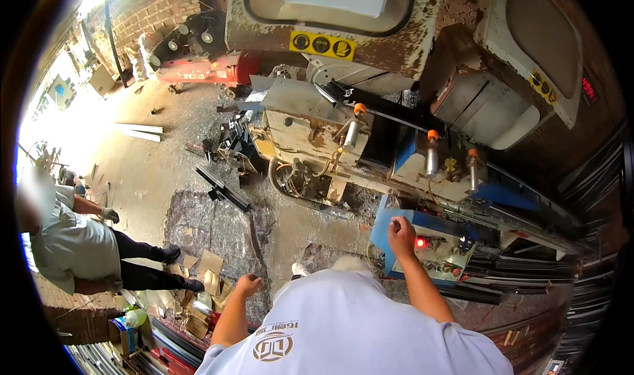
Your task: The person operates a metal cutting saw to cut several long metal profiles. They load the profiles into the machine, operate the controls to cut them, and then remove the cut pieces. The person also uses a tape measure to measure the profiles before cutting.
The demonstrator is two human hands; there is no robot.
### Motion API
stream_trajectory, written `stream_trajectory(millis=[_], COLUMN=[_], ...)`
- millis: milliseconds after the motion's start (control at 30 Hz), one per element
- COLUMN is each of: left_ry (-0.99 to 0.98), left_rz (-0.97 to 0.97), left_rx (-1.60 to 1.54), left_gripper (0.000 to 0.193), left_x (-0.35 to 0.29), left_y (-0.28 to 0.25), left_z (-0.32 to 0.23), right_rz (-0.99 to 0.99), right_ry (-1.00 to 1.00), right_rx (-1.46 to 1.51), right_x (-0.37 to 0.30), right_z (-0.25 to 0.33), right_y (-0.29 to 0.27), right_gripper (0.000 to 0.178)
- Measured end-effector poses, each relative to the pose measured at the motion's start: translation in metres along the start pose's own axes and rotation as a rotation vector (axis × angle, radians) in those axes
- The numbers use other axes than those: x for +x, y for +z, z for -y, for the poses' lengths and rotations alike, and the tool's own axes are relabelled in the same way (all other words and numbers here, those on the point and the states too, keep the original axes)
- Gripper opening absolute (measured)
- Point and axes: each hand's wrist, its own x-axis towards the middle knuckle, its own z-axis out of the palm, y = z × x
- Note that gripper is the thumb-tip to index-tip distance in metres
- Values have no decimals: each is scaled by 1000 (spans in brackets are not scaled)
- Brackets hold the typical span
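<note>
My right hand (401, 237) is raised over the blue control box (426, 226) of a large saw machine, left of a lit red button (421, 243). Its fingers are curled in, and what they hold, if anything, is hidden. Low at my left side hangs my left hand (249, 285), its fingers closed, with nothing showing in them. It is apart from the machine. Beyond the control box, a dark metal profile (389, 112) lies across the machine bed, under upright clamp cylinders (352, 136) with orange tops.
A person (72, 236) in a light shirt and gloves stands at the left. Offcut profiles (223, 189) lie on the floor, with cardboard scraps (210, 269) nearer. A red compressor tank (211, 70) stands at the back. Stacks of long dark profiles (528, 269) lie at the right.
</note>
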Motion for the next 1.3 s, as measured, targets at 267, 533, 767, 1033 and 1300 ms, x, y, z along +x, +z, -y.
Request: stream_trajectory(millis=[267, 533, 767, 1033, 1300], left_ry=[-145, -336, -327, -611, -606], left_rz=[-76, -117, -449, -250, -248], left_rx=[-69, -246, -421, -488, -529], left_gripper=[36, 42, 44, 48, 50], left_x=[46, 29, 23, -13, -3], left_y=[-60, -67, -28, 77, 32], left_z=[25, -44, -90, -62, -27], right_rz=[225, 295, 728, 503, -98], right_ry=[-254, -467, -398, -882, -1061], right_rx=[115, -23, -652, -106, 292], right_x=[166, 406, 491, 516, 523], right_z=[91, 134, 150, 289, 405], right_y=[55, 183, 291, 310, 280], right_gripper=[4, 20, 42, 33, 19])
